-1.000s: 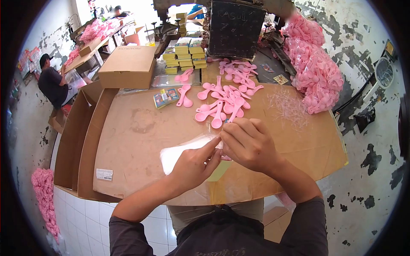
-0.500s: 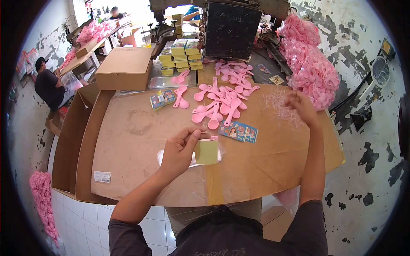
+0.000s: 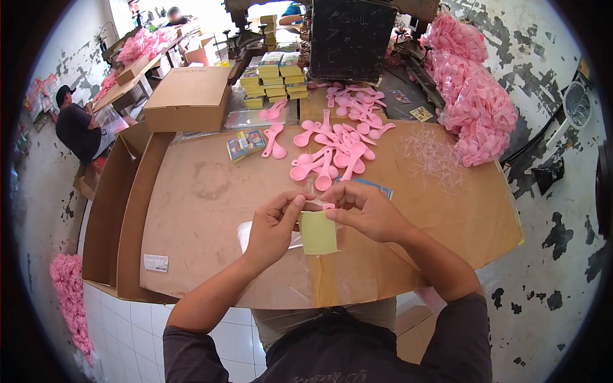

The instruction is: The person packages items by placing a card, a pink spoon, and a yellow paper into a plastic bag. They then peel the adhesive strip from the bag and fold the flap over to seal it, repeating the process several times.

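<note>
My left hand is closed, pinching the top of a small clear plastic bag just above the cardboard surface. Inside the bag is a yellow-green card, with the pink tip of a spoon handle showing above its upper edge. My right hand is closed at the bag's top right corner, thumb against it; whether a thin strip is also between its fingers, I cannot make out. Beyond the hands lies a heap of pink measuring spoons. Blue printed cards are partly hidden behind my right hand.
Thin clear strips lie scattered at the right. A small card stack sits left of the spoons. Clear bags lie by my left wrist. Farther back are a closed carton, card piles and bagged spoons. A person sits at left.
My right hand has come from the strips at the right to the bag's top, beside my left hand. My left hand has stayed about in place, holding the bag.
</note>
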The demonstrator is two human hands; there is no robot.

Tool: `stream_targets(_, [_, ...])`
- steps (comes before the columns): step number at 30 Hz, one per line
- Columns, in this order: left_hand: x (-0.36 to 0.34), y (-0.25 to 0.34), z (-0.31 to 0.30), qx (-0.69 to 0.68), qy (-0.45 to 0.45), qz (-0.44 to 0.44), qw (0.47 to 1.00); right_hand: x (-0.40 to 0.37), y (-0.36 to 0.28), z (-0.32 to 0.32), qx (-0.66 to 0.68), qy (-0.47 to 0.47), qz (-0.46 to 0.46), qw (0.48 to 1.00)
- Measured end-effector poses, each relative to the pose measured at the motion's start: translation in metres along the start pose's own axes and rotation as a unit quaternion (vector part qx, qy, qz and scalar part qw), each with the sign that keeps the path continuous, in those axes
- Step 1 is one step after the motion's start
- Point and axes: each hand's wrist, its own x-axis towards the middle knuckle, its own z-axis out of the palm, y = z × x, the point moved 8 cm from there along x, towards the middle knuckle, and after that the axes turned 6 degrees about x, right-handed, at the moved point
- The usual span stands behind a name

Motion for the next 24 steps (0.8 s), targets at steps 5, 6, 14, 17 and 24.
stream_targets(5, [-0.002,0.006,0.003,-0.013,-0.020,0.022,0.999,0.003,0.008,-0.012,0.035,0.021,0.018,0.999])
stream_targets(6, [-0.001,0.003,0.002,-0.010,-0.019,0.004,1.000,0.002,0.007,-0.015,0.017,0.028,0.017,0.999])
stream_targets(14, [0.003,-0.015,-0.007,0.053,-0.008,0.003,0.999,-0.002,0.009,-0.027,0.009,0.055,0.030,0.998])
stream_targets(17, [0.002,-0.013,-0.009,0.111,-0.002,0.025,0.994,-0.003,0.018,-0.030,0.040,0.054,0.051,0.996])
stream_targets(24, [0.002,-0.004,-0.012,0.140,-0.013,0.086,0.986,-0.002,0.018,-0.029,0.042,-0.008,0.006,0.999])
